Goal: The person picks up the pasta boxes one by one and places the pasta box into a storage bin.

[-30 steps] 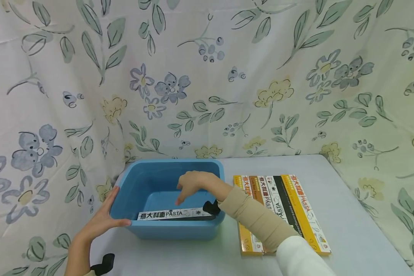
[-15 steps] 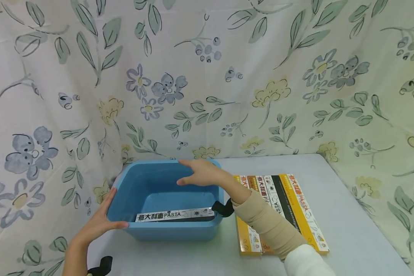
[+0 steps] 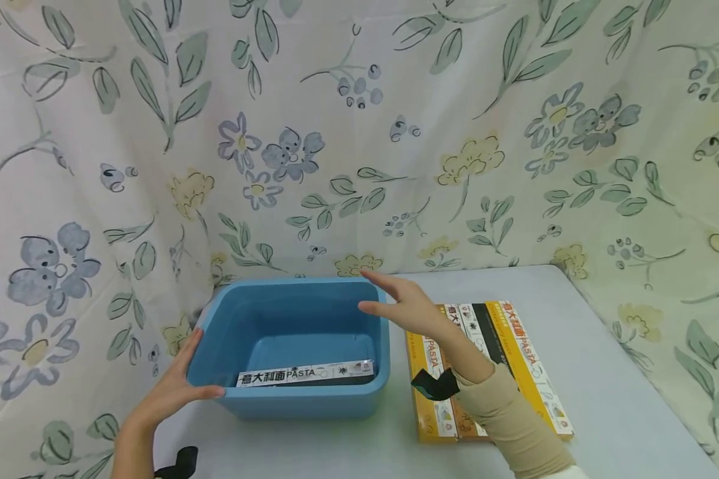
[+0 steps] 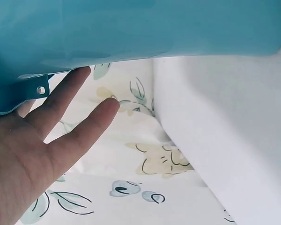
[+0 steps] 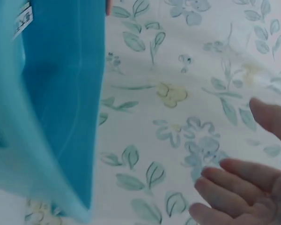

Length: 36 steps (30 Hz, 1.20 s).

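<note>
A blue plastic tub [image 3: 302, 402] stands on the table at left of centre in the head view. A narrow pasta box [image 3: 305, 374], white on top with a black side, lies inside along its front wall. My left hand [image 3: 166, 386] rests on the tub's front left corner, thumb on the rim. Its fingers [image 4: 68, 96] reach straight along the outer wall, two of them showing below the tub in the left wrist view. My right hand [image 3: 410, 306] hangs by the tub's right rim with fingers extended and parted from the thumb, holding nothing.
Several pasta boxes [image 3: 518, 359] in yellow, orange, white and black lie side by side right of the tub, partly hidden by my right arm. Floral cloth [image 3: 359, 133] hangs behind the white table [image 3: 599, 399] and along its sides.
My empty right hand has come up out of the tub and moved right, past its rim. My left hand stays on the tub's corner; the box inside lies as before.
</note>
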Each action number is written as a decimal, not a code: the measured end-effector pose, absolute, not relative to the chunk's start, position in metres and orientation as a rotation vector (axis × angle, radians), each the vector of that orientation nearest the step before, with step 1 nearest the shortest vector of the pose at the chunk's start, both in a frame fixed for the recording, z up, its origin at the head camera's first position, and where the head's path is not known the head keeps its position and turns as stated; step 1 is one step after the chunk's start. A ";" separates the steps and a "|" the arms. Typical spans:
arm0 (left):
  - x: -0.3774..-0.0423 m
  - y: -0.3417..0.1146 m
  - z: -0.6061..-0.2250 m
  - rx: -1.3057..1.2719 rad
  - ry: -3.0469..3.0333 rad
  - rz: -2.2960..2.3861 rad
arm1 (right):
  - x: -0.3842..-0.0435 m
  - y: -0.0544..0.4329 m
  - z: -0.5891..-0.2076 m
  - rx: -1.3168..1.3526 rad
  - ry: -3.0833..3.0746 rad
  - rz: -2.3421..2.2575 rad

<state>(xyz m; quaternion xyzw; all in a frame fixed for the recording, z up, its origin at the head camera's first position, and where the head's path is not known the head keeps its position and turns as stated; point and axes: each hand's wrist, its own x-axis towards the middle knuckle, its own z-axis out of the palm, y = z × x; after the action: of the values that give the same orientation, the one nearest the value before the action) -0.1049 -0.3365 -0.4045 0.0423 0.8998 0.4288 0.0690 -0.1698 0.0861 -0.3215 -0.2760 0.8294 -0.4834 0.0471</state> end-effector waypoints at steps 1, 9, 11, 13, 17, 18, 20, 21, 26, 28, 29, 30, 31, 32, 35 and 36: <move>-0.105 -0.336 -0.404 0.127 2.709 1.291 | -0.167 0.093 -0.326 -0.799 2.537 -1.516; -0.105 -0.337 -0.405 0.127 2.708 1.303 | -0.144 0.140 -0.354 -0.515 2.660 -1.698; -0.106 -0.338 -0.405 0.140 2.709 1.307 | -0.138 0.150 -0.356 -0.469 2.694 -1.724; -0.107 -0.338 -0.404 0.154 2.713 1.312 | -0.133 0.159 -0.358 -0.442 2.736 -1.732; -0.110 -0.338 -0.403 0.170 2.721 1.318 | -0.123 0.176 -0.362 -0.379 2.828 -1.721; -0.110 -0.337 -0.403 0.171 2.720 1.320 | -0.121 0.180 -0.363 -0.345 2.858 -1.708; -0.112 -0.336 -0.403 0.175 2.719 1.320 | -0.115 0.190 -0.368 -0.258 2.919 -1.692; -0.113 -0.335 -0.403 0.173 2.722 1.315 | -0.112 0.195 -0.371 -0.206 2.936 -1.694; -0.117 -0.331 -0.404 0.175 2.737 1.305 | -0.097 0.221 -0.391 0.131 2.980 -1.616; -0.118 -0.331 -0.404 0.184 2.737 1.318 | -0.093 0.233 -0.400 0.266 2.986 -1.552; -0.119 -0.330 -0.404 0.188 2.738 1.322 | -0.090 0.239 -0.406 0.338 2.986 -1.515; -0.120 -0.330 -0.404 0.191 2.737 1.326 | -0.088 0.244 -0.411 0.407 2.981 -1.487; -0.120 -0.330 -0.404 0.193 2.738 1.327 | -0.086 0.250 -0.417 0.474 2.975 -1.453; -0.121 -0.330 -0.404 0.194 2.738 1.328 | -0.083 0.256 -0.424 0.530 2.973 -1.417; -0.121 -0.330 -0.403 0.193 2.746 1.312 | -0.074 0.270 -0.446 0.665 2.923 -1.312; -0.121 -0.331 -0.404 0.190 2.747 1.305 | -0.071 0.275 -0.454 0.693 2.890 -1.280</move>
<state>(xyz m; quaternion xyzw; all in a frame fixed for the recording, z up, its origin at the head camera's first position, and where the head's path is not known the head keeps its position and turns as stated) -0.1207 -0.3308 -0.4035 0.0624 0.9006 0.4277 0.0472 -0.0711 0.2747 -0.4536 0.2140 0.8921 -0.3951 -0.0469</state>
